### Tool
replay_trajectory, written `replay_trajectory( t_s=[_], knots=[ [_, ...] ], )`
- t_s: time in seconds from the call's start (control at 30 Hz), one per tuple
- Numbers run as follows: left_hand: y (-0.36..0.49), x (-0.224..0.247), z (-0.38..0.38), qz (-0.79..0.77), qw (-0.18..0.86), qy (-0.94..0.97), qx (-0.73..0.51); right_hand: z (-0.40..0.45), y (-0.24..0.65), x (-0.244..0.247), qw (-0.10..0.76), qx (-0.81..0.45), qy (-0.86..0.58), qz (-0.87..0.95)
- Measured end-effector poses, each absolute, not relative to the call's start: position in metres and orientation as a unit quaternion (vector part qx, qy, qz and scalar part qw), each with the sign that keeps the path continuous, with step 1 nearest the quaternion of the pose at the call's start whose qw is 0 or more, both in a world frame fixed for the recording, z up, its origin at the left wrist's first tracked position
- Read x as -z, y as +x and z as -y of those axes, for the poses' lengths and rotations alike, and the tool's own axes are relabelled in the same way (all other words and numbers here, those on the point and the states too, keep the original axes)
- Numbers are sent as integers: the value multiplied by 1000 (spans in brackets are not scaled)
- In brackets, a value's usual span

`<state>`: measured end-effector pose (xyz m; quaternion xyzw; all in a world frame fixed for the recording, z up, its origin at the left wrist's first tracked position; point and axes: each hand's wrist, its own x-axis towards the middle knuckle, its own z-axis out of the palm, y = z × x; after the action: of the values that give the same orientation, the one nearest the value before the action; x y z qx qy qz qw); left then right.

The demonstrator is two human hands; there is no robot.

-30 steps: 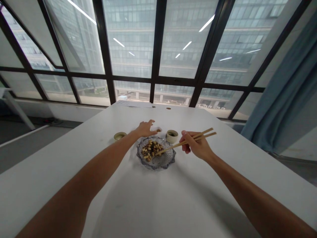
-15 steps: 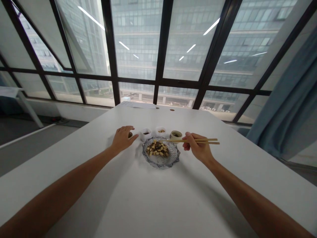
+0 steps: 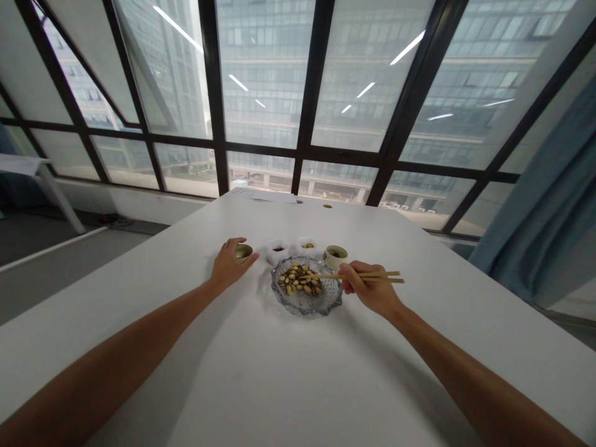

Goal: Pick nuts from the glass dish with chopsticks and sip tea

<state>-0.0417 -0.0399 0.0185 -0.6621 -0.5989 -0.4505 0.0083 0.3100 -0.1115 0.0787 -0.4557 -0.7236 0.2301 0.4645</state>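
My right hand (image 3: 370,288) holds a pair of wooden chopsticks (image 3: 384,276). Their tips reach left into a mixed pile of pale and dark striped seeds (image 3: 298,279), which lies in a clear glass dish (image 3: 310,307) with a wavy rim. To the left, my left hand (image 3: 228,266) is wrapped round a small greenish cup (image 3: 243,251), thumb on the near right side and fingers at the far left. Behind the dish stand a white cup (image 3: 277,256) with dark contents, another white cup (image 3: 307,240) with pale seeds, and a cream patterned cup (image 3: 331,261) near the chopsticks.
A white table (image 3: 279,372) carries everything. At its far end lie papers (image 3: 261,195) and a small brown round thing (image 3: 327,206). Windows with dark frames rise behind it, and a blue curtain (image 3: 544,205) hangs at the right.
The chopstick tips have moved down into the seeds, and my right hand has dropped slightly. My left hand has shifted so more of the greenish cup shows. The view has moved slightly.
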Motion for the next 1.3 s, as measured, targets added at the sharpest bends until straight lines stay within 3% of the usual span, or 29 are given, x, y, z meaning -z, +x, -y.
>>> replay_trajectory(
  t_s=[0.57,0.97,1.13,1.3],
  knots=[
    [-41,-17,40,593,5,-662,459,116,306,-80,475,-238,-464,708],
    [-42,-14,37,584,7,-665,465,108,312,-95,567,-310,-448,617],
    [-43,-12,35,585,5,-663,467,113,317,-90,545,-210,-439,683],
    [-44,-11,34,580,-2,-662,475,134,319,-80,447,84,-310,835]
  ],
)
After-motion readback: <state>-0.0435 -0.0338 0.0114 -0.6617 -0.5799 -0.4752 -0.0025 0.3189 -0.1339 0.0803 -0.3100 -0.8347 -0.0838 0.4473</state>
